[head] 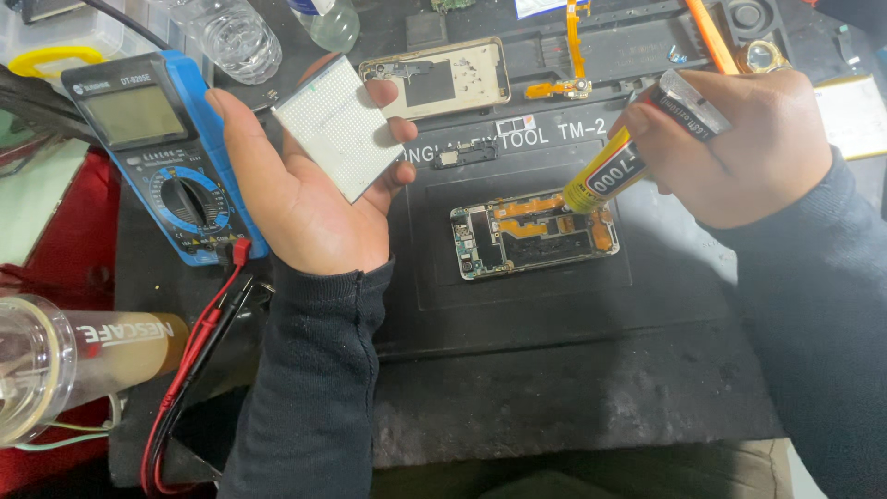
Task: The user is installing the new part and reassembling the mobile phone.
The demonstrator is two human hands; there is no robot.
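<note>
My left hand (305, 194) is raised palm up over the left edge of the black work mat (554, 305), holding a flat white rectangular part (337, 125) with a fine dotted surface between thumb and fingers. My right hand (748, 148) grips a yellow and black glue tube (628, 166), its tip pointing down-left and touching the upper right part of an opened phone frame (534, 235). That frame lies flat in the middle of the mat, with orange flex cables and a green circuit board showing.
A blue multimeter (162, 157) with red and black leads (199, 342) lies left. A second gold phone frame (434, 81) and an orange flex cable (573, 55) rest behind the mat. A clear glass jar (65, 360) lies lower left; clear bottles (240, 37) stand at the back.
</note>
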